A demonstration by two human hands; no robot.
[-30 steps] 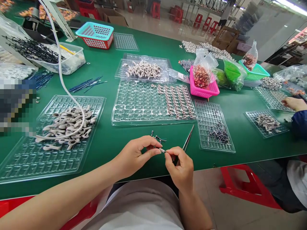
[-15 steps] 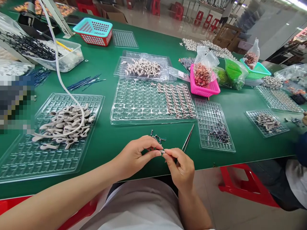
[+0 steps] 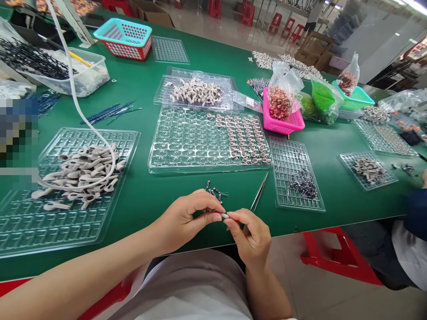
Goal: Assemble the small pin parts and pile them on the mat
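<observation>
Between the fingertips of my left hand (image 3: 190, 215) and my right hand (image 3: 251, 235) is a small whitish-grey plastic earphone housing (image 3: 225, 216). Both hands are closed in a pinch on it, close to the table's front edge. Much of the piece is hidden by the fingers. Just beyond my left hand lie several small dark wired parts (image 3: 215, 192). Metal tweezers (image 3: 259, 192) rest on the table past my right hand. Farther off, a clear tray (image 3: 190, 138) carries rows of similar housings on its right side.
On the left, a tray (image 3: 71, 229) bears a heap of grey housings (image 3: 86, 171) under a white cable (image 3: 75, 95). To the right are a tray of wired parts (image 3: 302, 184) and a pink basket (image 3: 283, 124). A co-worker's sleeve (image 3: 415, 213) shows at the right edge.
The view has shifted slightly, so the table's things appear a little farther left. Both hands keep their pinch on the small housing, which is a bit more visible now.
</observation>
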